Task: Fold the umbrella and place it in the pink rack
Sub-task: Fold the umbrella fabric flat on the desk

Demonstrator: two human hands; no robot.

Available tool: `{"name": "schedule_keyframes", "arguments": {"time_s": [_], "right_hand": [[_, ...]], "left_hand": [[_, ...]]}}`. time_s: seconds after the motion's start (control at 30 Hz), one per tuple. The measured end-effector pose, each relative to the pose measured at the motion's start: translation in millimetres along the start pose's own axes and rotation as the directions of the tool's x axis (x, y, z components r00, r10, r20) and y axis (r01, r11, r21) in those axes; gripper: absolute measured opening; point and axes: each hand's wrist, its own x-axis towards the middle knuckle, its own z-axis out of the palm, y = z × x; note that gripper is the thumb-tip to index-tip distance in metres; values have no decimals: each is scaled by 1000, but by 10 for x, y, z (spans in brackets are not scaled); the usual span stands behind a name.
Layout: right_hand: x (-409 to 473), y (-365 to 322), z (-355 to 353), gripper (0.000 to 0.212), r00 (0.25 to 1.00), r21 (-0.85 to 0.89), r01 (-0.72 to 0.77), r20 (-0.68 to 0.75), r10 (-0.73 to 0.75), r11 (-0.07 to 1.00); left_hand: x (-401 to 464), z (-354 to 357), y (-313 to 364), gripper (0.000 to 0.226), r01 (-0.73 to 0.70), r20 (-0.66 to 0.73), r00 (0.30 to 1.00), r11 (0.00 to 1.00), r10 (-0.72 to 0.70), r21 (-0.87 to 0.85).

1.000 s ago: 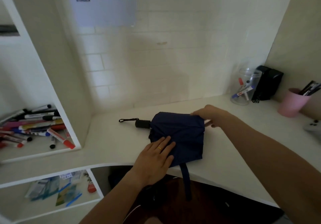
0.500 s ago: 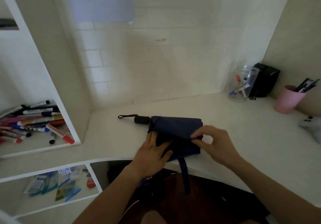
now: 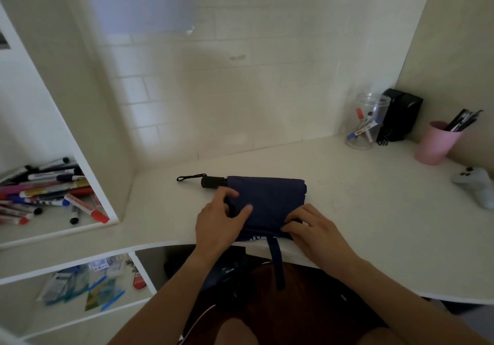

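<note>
White corner desk (image 3: 374, 197), tiled wall behind: navy umbrella (image 3: 270, 197) lies collapsed near the front edge.

Left hand (image 3: 217, 224) grips the umbrella's handle-end fabric, fingers curled; right hand (image 3: 312, 228) pinches its near fold. Strap (image 3: 276, 261) hangs off the desk below the umbrella. Pink cup (image 3: 435, 144) stands far right of the umbrella.

The scene is dim and soft, with a yellowish cast. The brightest patch lies on the white tiled wall (image 3: 213, 98) low at its left; the wall darkens toward its right. Left of the wall, the white shelf divider (image 3: 66, 109) bows with wide-angle distortion. Below the wall, the person's lap is murky, fine detail lost to blur.
</note>
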Motion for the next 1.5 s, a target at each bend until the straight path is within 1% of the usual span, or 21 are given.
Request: {"name": "schedule_keyframes", "arguments": {"time_s": [0.07,0.17,0.33,0.43,0.5,0.53,0.6,0.63,0.7,0.77,0.8,0.87,0.93,0.97,1.0,1.1,1.17,1.27,1.37,1.43,1.5], "right_hand": [[-7,-5,12,19,998,17,-57,-20,58,998],[-12,-19,28,27,991,13,-116,-59,117,993],[-37,-22,2,18,991,-27,-114,-66,112,993],[-26,-47,-12,16,989,-56,-135,-71,131,989],[-19,-51,-1,16,990,-80,-136,-59,132,987],[-12,-46,3,17,989,-79,-137,-61,133,987],[7,-32,-6,17,988,-71,-146,-52,142,987],[13,-27,-11,17,988,-69,-155,-38,153,986],[26,-13,-38,17,984,-75,-178,10,179,981],[66,-9,-120,16,967,-95,-207,128,218,974],[113,-14,-192,15,948,-117,-219,207,240,969],[238,-23,-315,20,900,-127,-262,325,290,957],[395,-99,-367,25,922,-62,-301,236,307,952],[457,-124,-322,29,943,-50,-289,159,293,956],[497,-146,-249,37,952,-63,-264,145,271,962],[420,-119,60,67,901,-144,-142,391,188,979],[308,-28,168,78,863,-150,-126,471,183,981],[229,20,208,83,860,-140,-133,476,185,981],[199,-3,209,80,856,-137,-140,482,189,981],[189,-9,203,75,843,-136,-153,499,201,979],[193,-13,188,74,832,-132,-162,514,207,978]], "left_hand": [[25,-2,-85,26,-56,63,997,992,49,117],[19,-38,-186,29,-88,127,989,992,76,91],[32,-51,-287,40,-127,182,979,975,94,184],[28,-74,-263,45,-205,232,964,921,131,332],[60,-136,-171,53,-307,241,945,854,221,419],[101,-157,-116,63,-366,268,925,823,270,434],[201,-152,22,81,-499,440,839,773,319,391],[230,-115,93,85,-532,532,791,768,301,357],[226,-18,162,71,-488,625,755,808,200,331],[187,54,141,51,-420,599,785,847,160,324],[173,76,116,50,-424,586,794,838,161,345],[157,115,42,51,-501,599,780,754,181,425],[142,135,-20,51,-564,613,763,676,206,475],[142,149,-49,53,-581,614,759,651,216,488],[132,156,-74,54,-590,612,758,638,226,495],[83,145,-156,60,-622,615,746,598,256,506],[50,134,-213,64,-628,612,746,581,262,517],[-2,60,-252,64,-615,606,751,610,260,500],[2,-37,-215,68,-591,634,748,633,197,500],[154,-81,-81,60,-549,634,754,691,168,470],[435,-98,97,42,-536,532,805,706,262,463]]}}
